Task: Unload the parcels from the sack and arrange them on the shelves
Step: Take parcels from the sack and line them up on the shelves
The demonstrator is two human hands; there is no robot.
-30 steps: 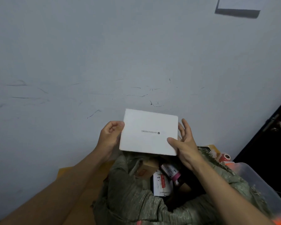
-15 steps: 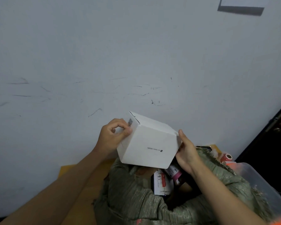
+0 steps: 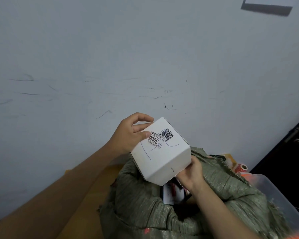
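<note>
Now one white box [image 3: 160, 152] is out, held above the sack [image 3: 223, 185].
Left hand [image 3: 129, 135] and right hand [image 3: 191, 173] both grip it. More parcels [image 3: 171, 194] wait inside; no shelves show yet.

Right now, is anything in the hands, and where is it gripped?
Yes, a white box, held above the sack. The left hand pinches its upper left corner beside the label; the right hand holds its lower right edge.
</note>
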